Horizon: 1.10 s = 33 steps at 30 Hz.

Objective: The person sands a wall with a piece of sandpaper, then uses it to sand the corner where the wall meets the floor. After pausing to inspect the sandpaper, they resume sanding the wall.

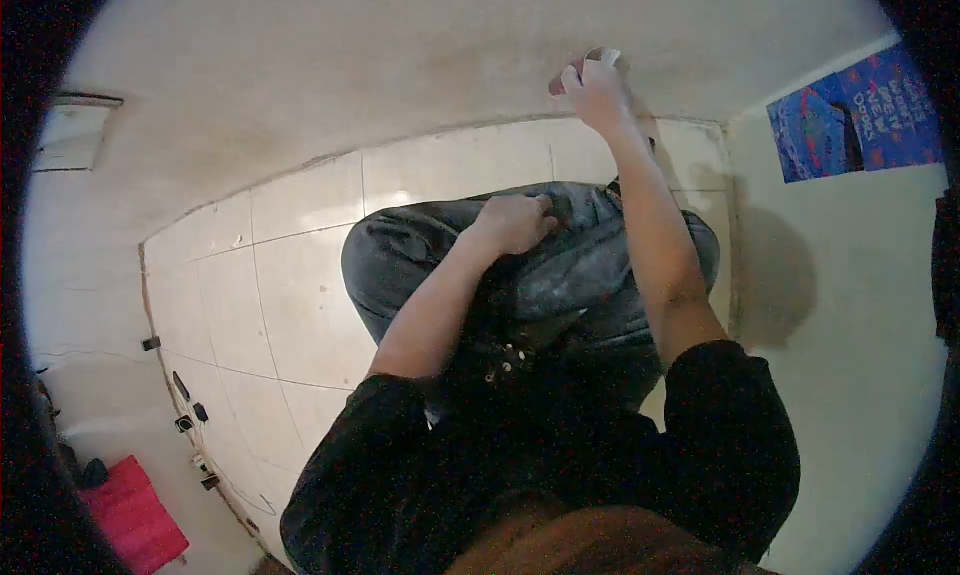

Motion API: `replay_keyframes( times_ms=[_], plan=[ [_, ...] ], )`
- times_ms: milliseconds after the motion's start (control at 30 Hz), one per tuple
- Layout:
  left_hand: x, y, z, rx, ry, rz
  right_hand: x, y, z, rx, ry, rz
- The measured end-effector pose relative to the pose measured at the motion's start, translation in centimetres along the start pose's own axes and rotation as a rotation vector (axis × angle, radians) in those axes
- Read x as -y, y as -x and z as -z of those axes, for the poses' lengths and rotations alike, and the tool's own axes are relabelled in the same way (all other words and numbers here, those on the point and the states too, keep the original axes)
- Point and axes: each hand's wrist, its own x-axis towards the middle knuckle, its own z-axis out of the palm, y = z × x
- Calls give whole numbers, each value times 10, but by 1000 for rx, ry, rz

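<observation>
Right hand (pixel 597 97) is pinching a small pale folded pad (pixel 604 56), maybe sandpaper, flat against the cream plaster wall (pixel 400 65), low down near the pale tiled floor (pixel 300 275), with the arm stretched right out to reach it. Left hand (pixel 515 223) is curled into a loose fist on the knee of the grey-blue jeans (pixel 400 255); looks like it's propping up the crouch for balance.

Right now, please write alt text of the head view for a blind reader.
A crouching person presses a small pale object against a wall with the right hand; the left hand rests on a jeans-clad knee.
</observation>
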Motion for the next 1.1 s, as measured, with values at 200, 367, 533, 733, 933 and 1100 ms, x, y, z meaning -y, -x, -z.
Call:
replay_keyframes(
  times_ms=[200,367,533,733,933,1100],
  plan=[
    [-5,-1,1,14,-30,22,-59,0,-47,-62,354,24],
    [-4,4,1,-11,-1,10,36,6,21,68,-6,-112],
    [-4,1,2,-7,-11,11,-35,-2,-34,-111,254,63],
    [-3,0,2,20,-28,24,4,-6,5,71,17,-21],
    [-3,1,-3,-72,-24,7,0,-2,0,-108,402,80],
    [-7,1,1,36,-8,29,4,2,10,-24,64,-28]
  ],
)
